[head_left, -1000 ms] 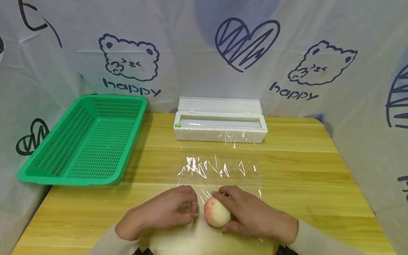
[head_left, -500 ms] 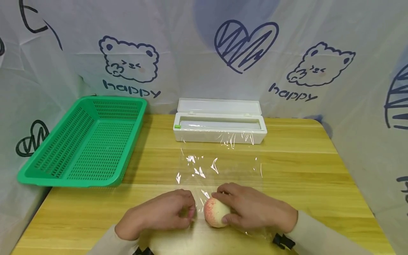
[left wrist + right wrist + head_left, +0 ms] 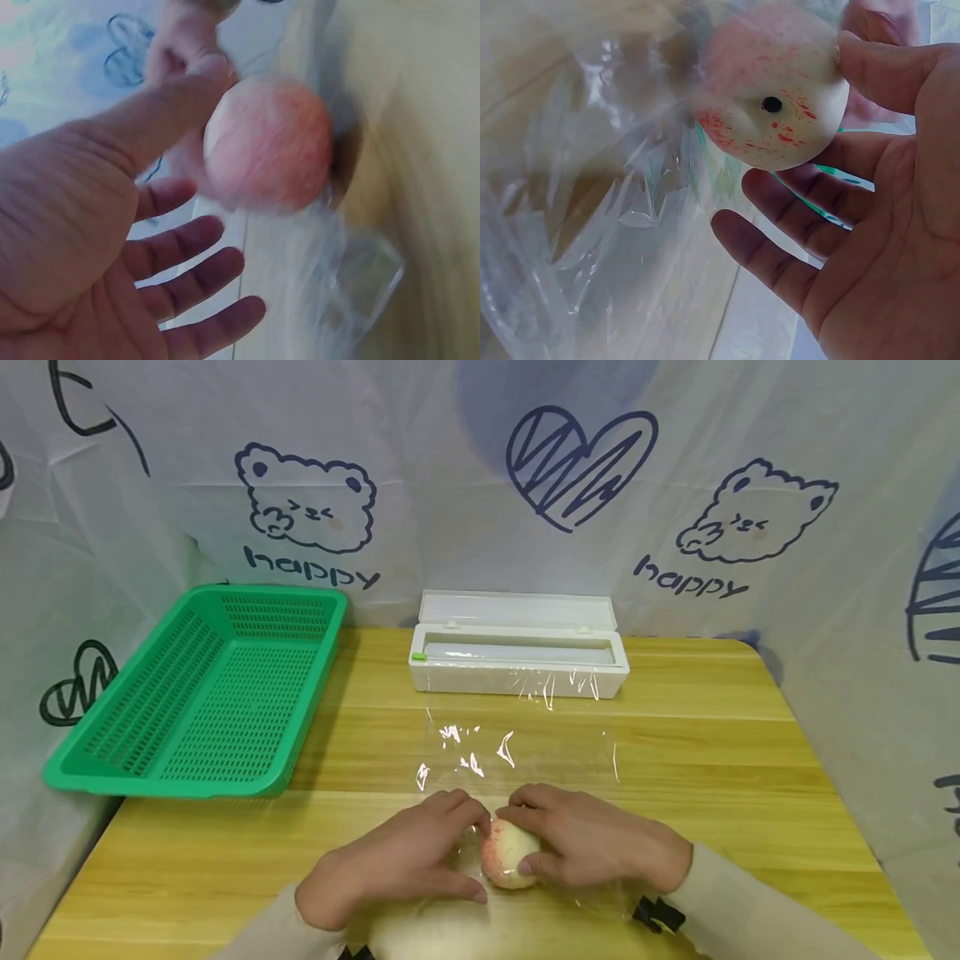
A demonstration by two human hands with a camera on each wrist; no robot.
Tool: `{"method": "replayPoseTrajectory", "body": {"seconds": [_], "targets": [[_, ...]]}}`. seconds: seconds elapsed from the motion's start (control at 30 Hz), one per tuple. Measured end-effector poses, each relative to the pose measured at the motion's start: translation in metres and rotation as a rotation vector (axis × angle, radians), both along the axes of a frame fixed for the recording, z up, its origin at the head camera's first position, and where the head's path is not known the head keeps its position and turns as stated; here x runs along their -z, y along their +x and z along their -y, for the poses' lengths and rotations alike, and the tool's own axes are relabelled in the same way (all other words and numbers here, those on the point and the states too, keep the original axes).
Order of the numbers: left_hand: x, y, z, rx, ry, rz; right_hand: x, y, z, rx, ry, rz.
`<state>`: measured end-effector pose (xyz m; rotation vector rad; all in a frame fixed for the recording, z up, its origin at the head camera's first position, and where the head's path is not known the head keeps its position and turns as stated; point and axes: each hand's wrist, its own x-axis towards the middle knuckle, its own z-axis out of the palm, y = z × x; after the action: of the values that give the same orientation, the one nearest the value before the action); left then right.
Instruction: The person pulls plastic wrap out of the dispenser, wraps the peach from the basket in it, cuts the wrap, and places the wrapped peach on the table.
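A pale peach with red blush (image 3: pixel 511 853) sits at the front of a clear cling film sheet (image 3: pixel 536 752). In the right wrist view a dark round spot shows on the peach (image 3: pixel 780 131). My right hand (image 3: pixel 592 839) holds it from the right, thumb in front and fingers behind. My left hand (image 3: pixel 408 856) is spread at its left side, index fingertip right at the peach, thumb lower and apart. The left wrist view has the other left fingers (image 3: pixel 191 281) extended with nothing in them. Crumpled film (image 3: pixel 356 281) lies beside the peach.
Behind the hands stands a white cling film dispenser (image 3: pixel 517 683), lid raised, with a roll inside and a small green slider (image 3: pixel 418 657). The film runs forward from it over the wooden table (image 3: pixel 720 752). A green basket (image 3: pixel 161 785) stands at the left.
My left hand has opened from its pinch at the film's front edge and moved right, up to the peach. The film's front edge has come up around the peach; my right hand stays on it.
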<state>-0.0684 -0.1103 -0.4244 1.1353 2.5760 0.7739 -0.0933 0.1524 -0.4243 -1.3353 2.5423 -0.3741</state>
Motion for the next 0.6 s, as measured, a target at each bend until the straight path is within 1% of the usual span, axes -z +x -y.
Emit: {"method": "replayPoseTrajectory", "body": {"seconds": [0.17,0.33,0.43,0.6], "targets": [[0.006,0.002,-0.017,-0.012,0.003,-0.046,0.001,-0.002,-0.001,-0.022,-0.031,-0.004],[0.008,0.0,-0.024,-0.03,0.01,-0.071,0.003,-0.005,-0.004,-0.014,-0.044,0.026],[0.008,-0.002,-0.025,-0.038,0.014,-0.054,0.002,-0.006,-0.007,0.018,-0.048,0.09],[0.009,-0.009,-0.022,-0.057,0.058,0.033,0.001,-0.006,-0.01,0.071,-0.108,0.202]]}}
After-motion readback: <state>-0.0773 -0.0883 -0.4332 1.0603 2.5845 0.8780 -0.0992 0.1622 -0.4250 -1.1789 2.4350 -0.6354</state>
